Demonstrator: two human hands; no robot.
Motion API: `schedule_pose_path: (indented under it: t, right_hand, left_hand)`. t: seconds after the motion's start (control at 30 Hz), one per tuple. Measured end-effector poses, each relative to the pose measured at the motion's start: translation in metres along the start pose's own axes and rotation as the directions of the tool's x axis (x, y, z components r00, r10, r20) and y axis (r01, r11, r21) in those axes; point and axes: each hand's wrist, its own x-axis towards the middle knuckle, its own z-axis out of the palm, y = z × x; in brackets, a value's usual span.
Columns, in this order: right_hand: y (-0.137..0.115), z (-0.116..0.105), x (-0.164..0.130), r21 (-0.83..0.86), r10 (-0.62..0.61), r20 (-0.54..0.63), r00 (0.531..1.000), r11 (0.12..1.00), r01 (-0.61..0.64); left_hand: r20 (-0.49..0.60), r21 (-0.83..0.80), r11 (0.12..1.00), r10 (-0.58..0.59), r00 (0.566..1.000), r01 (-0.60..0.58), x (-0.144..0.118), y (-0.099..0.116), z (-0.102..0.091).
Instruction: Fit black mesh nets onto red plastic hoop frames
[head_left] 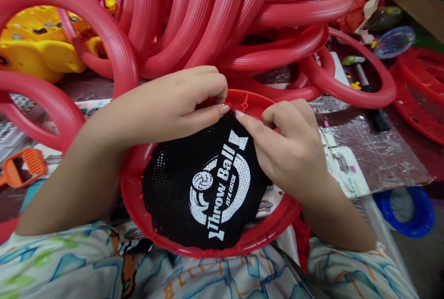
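Note:
A red plastic ring frame (137,197) rests against my lap and the table edge. Inside it lies a black mesh cloth (173,183) with white "Throw Ball" lettering; its lower left edge follows the rim, while a gap shows at the lower right. At the cloth's top edge, my left hand (194,100) has its fingers curled, thumb and fingertips on the mesh by the far rim. Close beside it, my right hand (291,141) pinches the same edge, its other fingers folded in. The fingertips of both hands nearly meet.
Ribbed red rings (208,16) are heaped across the back. Yellow plastic pieces (38,49) lie at the left, above an orange toy scoop (26,167). To the right are a black-handled hammer (378,114), red frames (416,100) and a blue ring (425,211) below table level.

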Motion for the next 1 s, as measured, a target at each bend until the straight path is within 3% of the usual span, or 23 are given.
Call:
schedule_pose_path:
  t: [0.67, 0.8, 1.0]
  right_hand:
    - [-0.0008, -0.0024, -0.0019, -0.007, 0.05, 0.017, 0.999, 0.999, -0.05]
    - [-0.0019, -0.0014, -0.0014, -0.056, 0.072, 0.068, 0.995, 0.996, -0.068]
    - [-0.0035, 0.0009, 0.0014, -0.117, 0.057, 0.093, 0.994, 0.992, -0.046]
  left_hand:
    - [0.008, 0.027, 0.999, -0.02, 1.0, 0.019, 0.0017, 0.0034, 0.0006]
    - [0.048, 0.058, 0.995, -0.08, 0.996, 0.077, 0.0026, 0.0042, 0.0029]
    - [-0.024, 0.059, 0.983, -0.174, 0.984, 0.175, 0.0049, 0.0079, 0.0089]
